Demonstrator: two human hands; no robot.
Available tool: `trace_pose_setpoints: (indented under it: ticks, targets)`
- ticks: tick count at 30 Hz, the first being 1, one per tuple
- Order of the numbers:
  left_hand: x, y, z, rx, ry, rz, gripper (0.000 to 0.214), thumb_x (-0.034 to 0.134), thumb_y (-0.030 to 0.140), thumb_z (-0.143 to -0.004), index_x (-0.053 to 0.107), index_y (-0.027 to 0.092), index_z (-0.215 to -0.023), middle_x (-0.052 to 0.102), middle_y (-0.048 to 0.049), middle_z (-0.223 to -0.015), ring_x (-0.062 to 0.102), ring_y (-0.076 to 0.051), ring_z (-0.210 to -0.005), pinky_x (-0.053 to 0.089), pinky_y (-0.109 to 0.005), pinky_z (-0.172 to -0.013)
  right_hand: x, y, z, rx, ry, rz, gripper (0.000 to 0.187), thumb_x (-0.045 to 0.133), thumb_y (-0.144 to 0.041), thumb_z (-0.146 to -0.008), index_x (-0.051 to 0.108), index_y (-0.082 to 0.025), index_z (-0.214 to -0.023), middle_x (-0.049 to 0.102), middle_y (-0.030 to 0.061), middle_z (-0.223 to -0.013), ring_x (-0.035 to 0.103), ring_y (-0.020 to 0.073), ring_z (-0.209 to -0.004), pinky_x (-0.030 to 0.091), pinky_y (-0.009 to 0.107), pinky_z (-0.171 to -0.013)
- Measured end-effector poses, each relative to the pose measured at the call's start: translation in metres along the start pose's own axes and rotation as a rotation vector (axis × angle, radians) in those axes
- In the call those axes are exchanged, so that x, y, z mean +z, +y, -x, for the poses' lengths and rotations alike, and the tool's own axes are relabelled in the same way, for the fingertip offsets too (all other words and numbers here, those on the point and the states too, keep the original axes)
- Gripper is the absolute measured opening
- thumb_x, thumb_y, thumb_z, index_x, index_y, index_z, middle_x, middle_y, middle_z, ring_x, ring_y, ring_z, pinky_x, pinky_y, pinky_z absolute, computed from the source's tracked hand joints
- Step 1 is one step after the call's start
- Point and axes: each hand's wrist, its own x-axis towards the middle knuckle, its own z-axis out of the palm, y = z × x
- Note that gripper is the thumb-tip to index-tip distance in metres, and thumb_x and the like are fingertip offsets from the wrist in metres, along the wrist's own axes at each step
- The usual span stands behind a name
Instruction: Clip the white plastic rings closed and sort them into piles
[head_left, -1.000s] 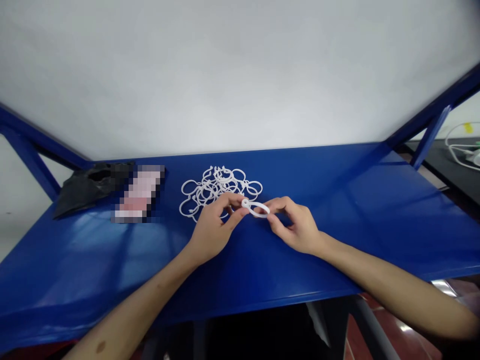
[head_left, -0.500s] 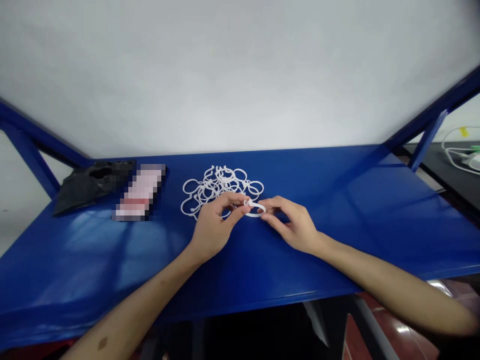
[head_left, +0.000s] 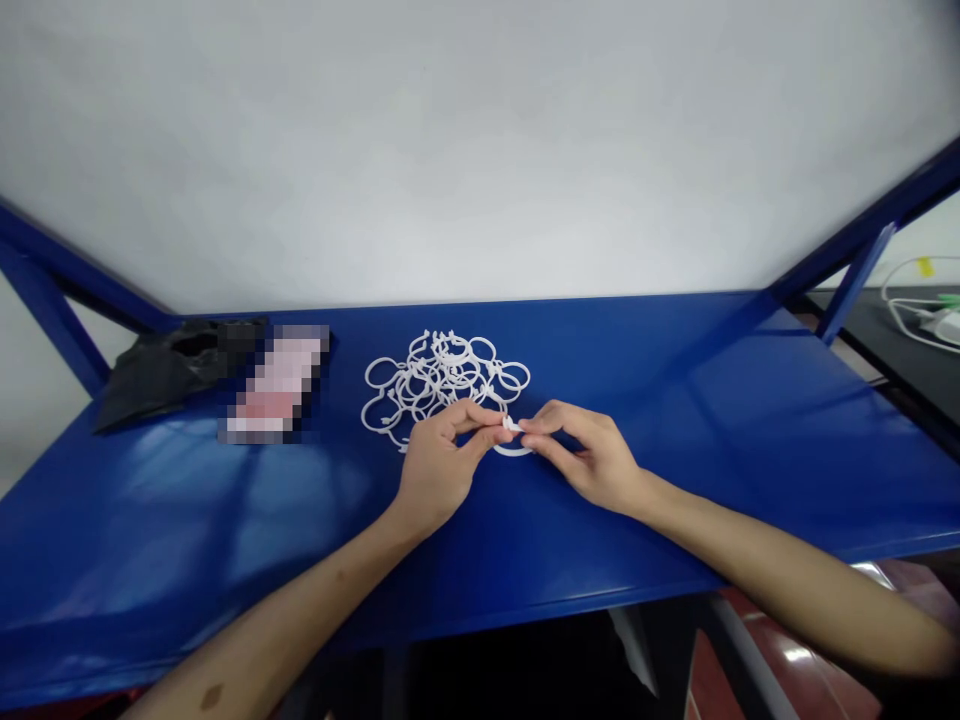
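Note:
A white plastic shower curtain ring [head_left: 513, 453] is held between my two hands over the table. My left hand [head_left: 439, 465] pinches its clasp end between thumb and fingertips. From the other side my right hand [head_left: 592, 455] has thumb and forefinger closed on the ring close to that same end. The lower curve of the ring shows beneath my fingertips; part of it is covered by them. Just behind my left hand lies a tangled pile of similar white rings [head_left: 448, 372], several of them linked together.
On the left of the blue table [head_left: 675, 400] lie a black plastic bag [head_left: 150, 380] and a blurred pinkish rectangular item [head_left: 277, 380]. A white wall panel [head_left: 480, 150] stands behind. At the far right, a white cable [head_left: 904, 310] rests on a dark surface.
My left hand has shifted slightly right and down, and my right fingers have moved from the ring's side to its clasp end. The fingertips of both hands are closer together.

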Motion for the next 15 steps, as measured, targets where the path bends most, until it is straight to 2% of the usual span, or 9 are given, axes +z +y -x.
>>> trace_pose_setpoints:
  ticks: [4,9,12,15]
  targets:
    - [0.001,-0.003,0.005,0.100,0.006,-0.085,0.004,0.068,0.022,-0.086,0.070,0.023,-0.082,0.074,0.0011,-0.077,0.071,-0.016,-0.074,0.058,-0.031,-0.073,-0.001,-0.010,0.001,-0.019,-0.042,-0.046,0.006,0.060,-0.016,-0.097,0.065,-0.019,-0.099,0.072,0.0042,-0.094,0.069,0.0140,-0.083,0.057,0.027,-0.073]
    - [0.001,0.003,0.006,0.326,0.006,-0.219,0.007,0.065,0.020,-0.090,0.067,0.021,-0.083,0.071,0.0017,-0.078,0.067,-0.012,-0.072,0.054,-0.026,-0.069,-0.003,-0.012,0.000,-0.108,-0.078,0.028,0.011,0.056,-0.017,-0.099,0.064,-0.019,-0.105,0.072,0.0051,-0.094,0.069,0.0146,-0.085,0.057,0.028,-0.073]
    - [-0.005,0.007,-0.001,0.474,-0.014,-0.404,0.002,0.065,0.022,-0.091,0.066,0.021,-0.093,0.071,0.0002,-0.085,0.066,-0.013,-0.078,0.054,-0.027,-0.072,-0.008,-0.003,-0.006,-0.163,-0.047,0.173,0.011,0.055,-0.018,-0.099,0.063,-0.018,-0.107,0.071,0.0064,-0.096,0.068,0.0154,-0.086,0.057,0.028,-0.074]
    - [-0.012,0.003,-0.011,0.634,-0.032,-0.638,0.013,0.060,0.019,-0.094,0.066,0.021,-0.106,0.074,-0.0022,-0.095,0.064,-0.018,-0.092,0.053,-0.034,-0.086,-0.020,0.014,-0.015,-0.057,-0.017,0.416,0.014,0.053,-0.024,-0.101,0.065,-0.018,-0.106,0.068,0.0084,-0.104,0.067,0.0167,-0.088,0.055,0.029,-0.072]
